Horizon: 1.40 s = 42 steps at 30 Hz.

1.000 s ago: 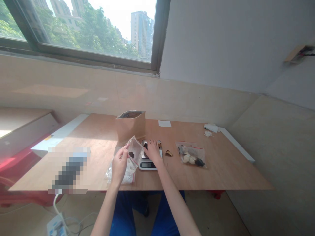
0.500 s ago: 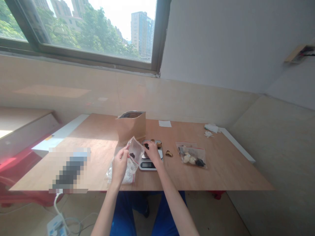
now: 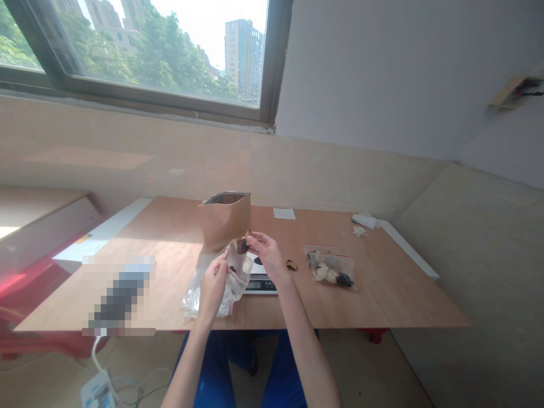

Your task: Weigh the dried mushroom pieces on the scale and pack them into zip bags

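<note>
My left hand (image 3: 213, 281) is closed on the edge of a clear zip bag (image 3: 240, 267), which is held upright with a small dark piece inside. My right hand (image 3: 267, 256) pinches dark brown and tan dried pieces (image 3: 243, 246) at the bag's mouth. Below and behind the hands sits a kitchen scale (image 3: 262, 285), partly hidden by the bag and my right hand; a dark piece (image 3: 258, 260) lies on its plate. One curled, tan-edged dried piece (image 3: 292, 265) rests on the table right of the scale.
Flat clear bags (image 3: 194, 296) lie under my left hand. A brown paper pouch (image 3: 226, 225) stands open behind. To the right are filled zip bags (image 3: 331, 273) with pale and dark pieces. White paper (image 3: 284, 213) and crumpled white scraps (image 3: 364, 221) lie farther back. A blurred-out object (image 3: 121, 292) is at left.
My right hand has risen from the scale plate to the bag's mouth with dried pieces in its fingers. The bag has shifted slightly right and its mouth now meets those pieces.
</note>
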Motion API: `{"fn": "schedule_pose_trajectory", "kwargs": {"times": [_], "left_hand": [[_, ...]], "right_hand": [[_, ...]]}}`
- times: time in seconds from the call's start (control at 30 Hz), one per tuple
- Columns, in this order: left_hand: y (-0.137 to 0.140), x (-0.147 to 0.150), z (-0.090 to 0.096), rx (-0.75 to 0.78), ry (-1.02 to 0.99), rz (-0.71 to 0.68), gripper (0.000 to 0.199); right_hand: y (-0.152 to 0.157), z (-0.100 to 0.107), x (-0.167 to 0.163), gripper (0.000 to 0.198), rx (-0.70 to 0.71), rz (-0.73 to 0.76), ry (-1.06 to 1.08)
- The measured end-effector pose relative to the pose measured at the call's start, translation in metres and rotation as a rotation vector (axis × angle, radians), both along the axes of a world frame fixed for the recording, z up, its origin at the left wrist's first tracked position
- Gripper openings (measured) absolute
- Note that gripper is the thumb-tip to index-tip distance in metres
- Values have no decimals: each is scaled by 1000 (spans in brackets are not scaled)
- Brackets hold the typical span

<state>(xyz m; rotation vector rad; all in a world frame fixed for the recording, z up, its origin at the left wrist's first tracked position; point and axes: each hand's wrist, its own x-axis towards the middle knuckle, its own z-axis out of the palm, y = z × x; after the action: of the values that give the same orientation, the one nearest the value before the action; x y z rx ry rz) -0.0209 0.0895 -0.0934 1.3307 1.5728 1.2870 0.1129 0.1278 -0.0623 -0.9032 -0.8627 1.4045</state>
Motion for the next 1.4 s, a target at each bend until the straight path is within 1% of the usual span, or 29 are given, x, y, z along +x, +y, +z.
{"fn": "schedule_pose_trajectory", "kwargs": {"times": [0.1,0.17,0.27,0.33,0.4,0.47,0.57,0.63,0.77,0.9,0.97,1.03,1.1,1.17,1.2,1.27,1.33,1.4], "left_hand": [[-2,2,2,-17,21,5,31],[-2,2,0,-25,15,12,32],[1,1,-4,-24,-21,17,32],[2,1,-6,-28,-43,9,31],[2,2,-6,-42,-53,-9,31],[1,4,-5,-50,-56,-39,32],[-1,6,-4,-39,-70,-93,32],[-2,7,-5,-30,-97,-125,33],[0,7,-8,-30,-146,-125,36],[2,7,-12,-5,-169,-109,42],[2,7,-14,6,-176,-112,47],[2,7,-15,4,-180,-122,50],[2,7,-15,-11,-186,-136,49],[1,6,-14,-33,-208,-145,45],[1,5,-13,-46,-232,-143,43],[1,3,-12,-78,-297,-130,40],[2,0,-12,-102,-354,-102,41],[3,-2,-12,-104,-385,-76,41]], "right_hand": [[-3,4,1,35,1,-30,-26],[-6,10,4,34,21,-29,3],[-12,20,7,32,51,58,62],[-14,21,7,32,48,100,35],[-13,15,4,33,26,78,-72],[-10,5,0,33,24,11,-210],[-5,-9,-9,27,78,-79,-373],[-3,-13,-13,22,122,-102,-446],[-4,-15,-17,15,175,-100,-637],[-6,-18,-15,10,230,-70,-929],[-8,-20,-15,15,266,-29,-1072],[-9,-21,-14,22,297,15,-1153],[-11,-20,-11,20,298,37,-1126],[-10,-17,-6,14,267,23,-1034],[-8,-16,-2,14,246,-1,-974],[-2,-14,9,20,221,-93,-850],[6,-17,23,24,234,-209,-781],[15,-26,38,24,271,-258,-844]]}}
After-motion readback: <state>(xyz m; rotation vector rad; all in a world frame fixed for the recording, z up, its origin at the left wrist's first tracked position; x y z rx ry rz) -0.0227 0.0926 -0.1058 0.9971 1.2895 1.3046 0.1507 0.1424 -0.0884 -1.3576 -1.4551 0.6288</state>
